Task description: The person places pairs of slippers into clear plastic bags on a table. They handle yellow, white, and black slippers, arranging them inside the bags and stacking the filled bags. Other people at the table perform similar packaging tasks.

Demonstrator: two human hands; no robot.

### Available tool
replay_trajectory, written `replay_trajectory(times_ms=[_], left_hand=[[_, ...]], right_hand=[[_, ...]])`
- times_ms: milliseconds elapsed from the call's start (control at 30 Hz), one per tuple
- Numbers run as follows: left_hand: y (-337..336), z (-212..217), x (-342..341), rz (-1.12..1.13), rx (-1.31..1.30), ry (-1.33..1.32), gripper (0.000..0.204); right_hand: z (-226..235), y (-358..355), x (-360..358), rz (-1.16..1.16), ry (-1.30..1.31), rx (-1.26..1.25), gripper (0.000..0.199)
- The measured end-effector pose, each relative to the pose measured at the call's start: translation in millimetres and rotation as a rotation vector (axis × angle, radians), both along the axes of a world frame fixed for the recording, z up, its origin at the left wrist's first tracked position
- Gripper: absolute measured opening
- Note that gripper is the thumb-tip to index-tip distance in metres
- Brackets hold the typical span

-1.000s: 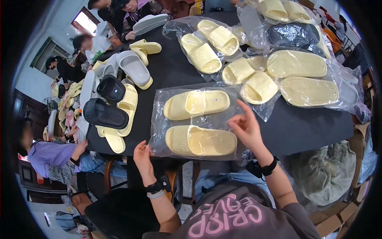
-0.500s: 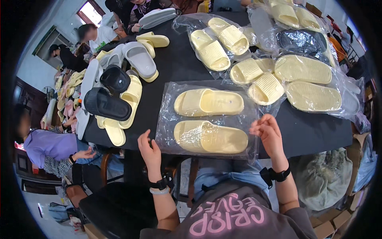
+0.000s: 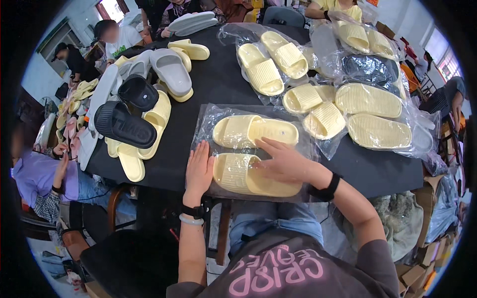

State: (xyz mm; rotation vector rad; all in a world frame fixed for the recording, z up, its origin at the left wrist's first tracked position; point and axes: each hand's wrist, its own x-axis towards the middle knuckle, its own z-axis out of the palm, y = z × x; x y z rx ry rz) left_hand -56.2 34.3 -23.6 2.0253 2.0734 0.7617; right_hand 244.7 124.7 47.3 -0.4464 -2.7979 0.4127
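A pair of pale yellow slide slippers lies side by side in a clear plastic bag on the table in front of me. The far slipper and the near slipper both have their toe straps to the left. My left hand rests flat on the bag's left edge, fingers stretched out and pointing away from me. Over the footbeds is my right hand, fingers spread, on the bag and covering part of the near slipper. Neither hand grips anything.
Bagged yellow slippers pile up at the right of the black table. Loose black, grey and yellow slippers crowd the left side. A person in a purple top sits at left; others work across the table.
My right hand has moved left from beside the bag onto the slippers. My left hand has come down flat on the bag's left edge. The bag still lies on the table.
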Motion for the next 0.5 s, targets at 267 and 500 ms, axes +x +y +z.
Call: replay_trajectory(times_ms=[267, 500], left_hand=[[-1, 2, 3, 0.036, -0.032, -0.03, 0.052], [0, 2, 4, 0.066, -0.07, -0.055, 0.054]], right_hand=[[-34, 19, -28, -0.047, 0.077, -0.003, 0.026], [-7, 3, 17, -0.026, 0.029, -0.062, 0.029]])
